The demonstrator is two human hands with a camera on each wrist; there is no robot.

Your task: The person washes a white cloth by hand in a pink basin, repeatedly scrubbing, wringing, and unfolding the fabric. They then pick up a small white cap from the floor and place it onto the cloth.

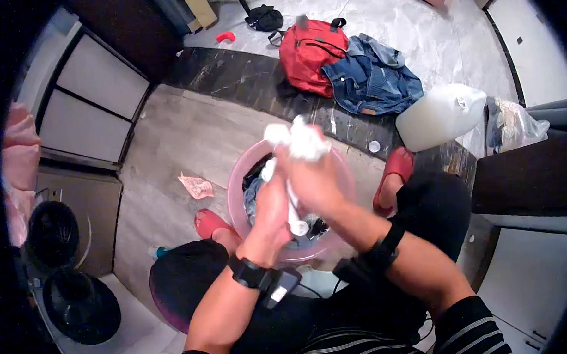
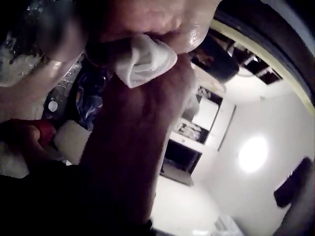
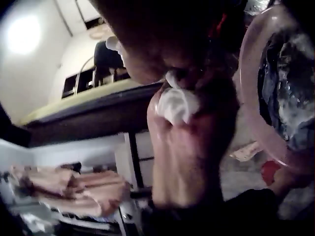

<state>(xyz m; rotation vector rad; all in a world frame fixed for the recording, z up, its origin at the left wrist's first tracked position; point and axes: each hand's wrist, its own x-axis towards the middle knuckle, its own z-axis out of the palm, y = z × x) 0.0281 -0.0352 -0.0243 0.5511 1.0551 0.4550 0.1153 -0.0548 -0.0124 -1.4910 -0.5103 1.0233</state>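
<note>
Both of my hands grip a bunched white cloth [image 1: 298, 141] above a pink basin [image 1: 236, 201] on the floor. The left hand [image 1: 272, 206] wraps around its lower part, and a white end pokes out below the fist. Farther forward, the right hand [image 1: 315, 179] is blurred and clenches the upper bunch. In the left wrist view a fold of the white cloth [image 2: 147, 61] bulges out between the hands. Another fold of cloth [image 3: 177, 105] shows from the right wrist. Wet dark and blue clothes [image 3: 298, 93] with suds lie inside the basin.
Past the basin, a red bag [image 1: 313, 55] and a denim garment [image 1: 380, 78] lie by a dark stone strip [image 1: 222, 72]. A whitish plastic jug [image 1: 442, 116] is at the right. A pink wrapper [image 1: 196, 187] and black round tubs [image 1: 80, 306] are at the left.
</note>
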